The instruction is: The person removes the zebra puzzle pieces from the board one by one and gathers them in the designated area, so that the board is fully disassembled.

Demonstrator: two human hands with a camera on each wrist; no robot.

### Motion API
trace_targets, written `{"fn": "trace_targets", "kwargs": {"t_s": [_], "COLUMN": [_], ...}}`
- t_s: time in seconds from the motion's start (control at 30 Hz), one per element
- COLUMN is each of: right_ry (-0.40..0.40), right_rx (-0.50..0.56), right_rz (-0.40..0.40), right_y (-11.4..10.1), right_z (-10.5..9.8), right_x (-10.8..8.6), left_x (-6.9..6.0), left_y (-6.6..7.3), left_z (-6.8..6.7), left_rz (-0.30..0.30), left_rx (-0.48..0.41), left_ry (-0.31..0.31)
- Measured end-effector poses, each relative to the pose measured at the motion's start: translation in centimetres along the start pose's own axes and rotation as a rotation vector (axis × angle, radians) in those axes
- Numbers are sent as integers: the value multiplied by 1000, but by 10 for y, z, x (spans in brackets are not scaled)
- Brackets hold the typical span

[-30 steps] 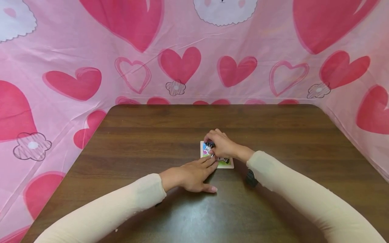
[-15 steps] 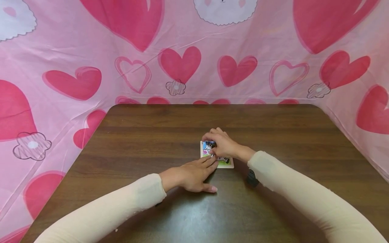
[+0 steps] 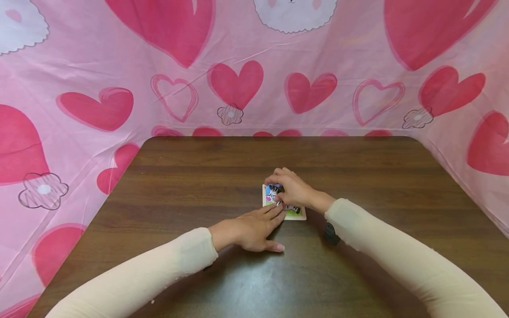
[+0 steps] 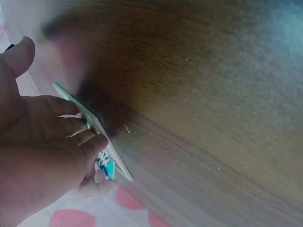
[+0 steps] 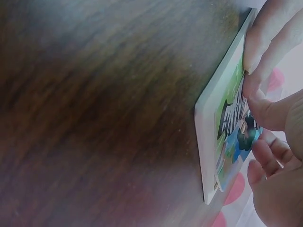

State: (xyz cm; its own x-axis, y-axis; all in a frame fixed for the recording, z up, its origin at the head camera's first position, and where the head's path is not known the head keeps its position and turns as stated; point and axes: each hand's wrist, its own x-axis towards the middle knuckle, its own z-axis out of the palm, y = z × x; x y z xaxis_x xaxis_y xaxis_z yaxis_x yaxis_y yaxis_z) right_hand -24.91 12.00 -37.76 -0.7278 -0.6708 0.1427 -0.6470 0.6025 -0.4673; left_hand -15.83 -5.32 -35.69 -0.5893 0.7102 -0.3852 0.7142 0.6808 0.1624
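A small zebra picture puzzle lies in a pale-rimmed tray (image 3: 296, 217) near the middle of the table. My left hand (image 3: 254, 227) lies flat, its straight fingertips pressing on the tray's near-left part. Over the upper part of the puzzle, my right hand (image 3: 292, 187) curls its thumb and fingers about a puzzle piece (image 3: 272, 193) with the zebra's head and blue sky. In the left wrist view this blue, black and white puzzle piece (image 4: 105, 165) shows between fingers, slightly tilted. The right wrist view shows the tray's rim (image 5: 201, 137) from the side. The right hand covers part of the picture.
The brown wooden table (image 3: 191, 176) carries the tray. A pink heart-print cloth (image 3: 270, 48) hangs behind the table and along both sides. A dark wristband (image 3: 331, 234) shows at the right wrist below the cream sleeve (image 3: 381, 238).
The right hand's fingers have shifted very slightly toward the tray's upper left, showing a little more of the zebra's head. The left hand and tray stay in place.
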Motion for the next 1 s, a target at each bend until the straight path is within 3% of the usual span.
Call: {"fn": "trace_targets", "kwargs": {"t_s": [0.23, 0.53, 1.0], "right_ry": [-32, -25, 8], "right_rx": [59, 55, 12], "right_rz": [29, 58, 6], "right_y": [-2, -1, 1], "right_z": [0, 0, -3], "right_x": [-1, -1, -4], "left_x": [0, -1, -1], "left_y": [1, 3, 5], "left_z": [1, 1, 2], "left_rz": [4, 1, -5], "left_rx": [19, 24, 18], "left_ry": [5, 6, 11]}}
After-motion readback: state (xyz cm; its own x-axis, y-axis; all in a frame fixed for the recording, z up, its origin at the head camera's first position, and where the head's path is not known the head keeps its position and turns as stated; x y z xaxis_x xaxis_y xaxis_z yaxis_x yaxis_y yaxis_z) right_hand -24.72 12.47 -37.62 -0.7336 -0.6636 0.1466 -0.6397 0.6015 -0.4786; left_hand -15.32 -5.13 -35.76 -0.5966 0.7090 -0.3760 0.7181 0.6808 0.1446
